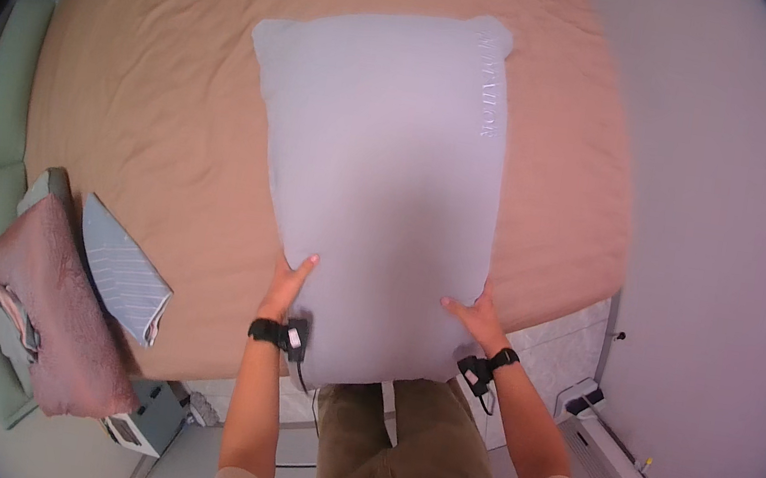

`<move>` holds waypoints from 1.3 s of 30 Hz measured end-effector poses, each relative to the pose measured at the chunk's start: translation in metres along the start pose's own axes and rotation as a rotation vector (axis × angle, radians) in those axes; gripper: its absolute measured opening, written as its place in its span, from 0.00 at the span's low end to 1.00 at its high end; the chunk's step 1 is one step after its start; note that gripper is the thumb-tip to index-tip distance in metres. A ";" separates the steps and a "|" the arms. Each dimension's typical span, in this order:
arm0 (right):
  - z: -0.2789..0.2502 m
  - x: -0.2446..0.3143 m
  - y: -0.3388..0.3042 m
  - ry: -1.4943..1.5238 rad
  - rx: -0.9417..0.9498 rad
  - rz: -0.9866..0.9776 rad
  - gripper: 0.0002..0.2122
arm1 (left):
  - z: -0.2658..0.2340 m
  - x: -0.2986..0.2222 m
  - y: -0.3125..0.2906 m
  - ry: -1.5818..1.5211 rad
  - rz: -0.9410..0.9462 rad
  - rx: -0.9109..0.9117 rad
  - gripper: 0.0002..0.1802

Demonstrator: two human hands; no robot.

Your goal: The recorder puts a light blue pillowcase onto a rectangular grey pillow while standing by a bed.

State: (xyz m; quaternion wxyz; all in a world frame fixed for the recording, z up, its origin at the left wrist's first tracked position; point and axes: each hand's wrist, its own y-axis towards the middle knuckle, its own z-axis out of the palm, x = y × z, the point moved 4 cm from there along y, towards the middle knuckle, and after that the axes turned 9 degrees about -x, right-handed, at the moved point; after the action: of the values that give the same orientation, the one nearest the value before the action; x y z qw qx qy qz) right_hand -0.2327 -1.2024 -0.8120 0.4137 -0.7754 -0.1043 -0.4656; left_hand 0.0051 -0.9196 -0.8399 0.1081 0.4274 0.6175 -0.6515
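Observation:
A large pale grey-lavender pillow (376,141) stretches away from my body over the edge of the bed, its near end close to my legs. My left hand (291,283) grips its left side with the thumb on top and the fingers out of sight beneath. On the opposite side, my right hand (477,317) holds it the same way, thumb over the upper face. Raised lettering runs along the far right edge of the pillow. Each wrist wears a black strap with a small cabled device.
The bed (178,106) has a peach sheet and a pale green headboard (7,93) at left. A folded striped blue-grey cloth (123,268) and a pink pillow (65,304) lie near it. A white nightstand (156,417) stands lower left. A wall (706,214) rises at right.

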 end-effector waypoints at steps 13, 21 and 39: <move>-0.088 0.153 -0.070 0.220 -0.050 -0.115 0.26 | 0.040 -0.122 -0.142 -0.132 -0.045 -0.102 0.35; -0.284 0.281 -0.392 0.403 -0.243 0.032 0.19 | 0.065 -0.235 -0.520 -0.249 -0.045 0.069 0.21; -0.833 0.227 -0.786 0.512 -0.819 -0.291 0.20 | 0.486 -0.261 -0.966 0.091 0.547 0.485 0.24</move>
State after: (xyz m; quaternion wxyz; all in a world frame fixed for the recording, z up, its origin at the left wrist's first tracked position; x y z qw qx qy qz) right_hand -1.0685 -1.3689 -0.0133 0.0186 -0.7124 0.0846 -0.6964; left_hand -0.6875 -1.2498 -0.0339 0.1462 0.6184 0.3119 -0.7063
